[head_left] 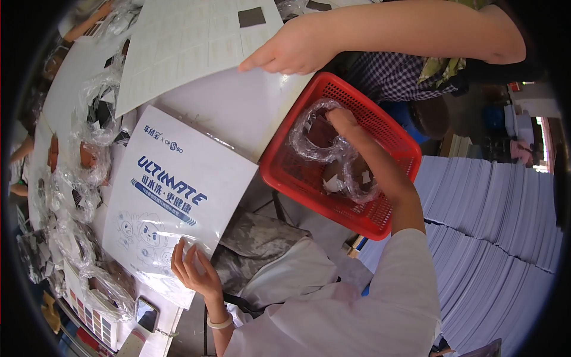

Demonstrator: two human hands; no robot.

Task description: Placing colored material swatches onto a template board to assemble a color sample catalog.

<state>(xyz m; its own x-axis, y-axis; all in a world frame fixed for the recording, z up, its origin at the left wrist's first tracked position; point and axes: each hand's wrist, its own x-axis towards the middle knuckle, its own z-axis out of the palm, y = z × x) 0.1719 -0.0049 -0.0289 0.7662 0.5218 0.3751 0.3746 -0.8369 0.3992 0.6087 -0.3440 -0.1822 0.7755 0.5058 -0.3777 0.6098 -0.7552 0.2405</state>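
My left hand [196, 271] lies with its fingers spread on the lower edge of a large white printed board [178, 190] with blue lettering and cartoon figures, in a glossy clear cover. My right hand [344, 123] reaches into a red plastic basket [380, 107] at the right. It is at the rim of a clear plastic bag [302, 146] with dark reddish-brown pieces inside; its fingertips are hidden. Nearer in the basket, a second clear bag [364, 189] holds brownish pieces and white scraps.
Across the table, another person's hand [291, 50] rests on a large pale sheet [178, 47] bearing one dark square [251, 17]. Clear bags of swatches [98, 110] line the left side. A phone [147, 313] lies near the front edge. Tall stacks of white sheets [476, 238] stand at right.
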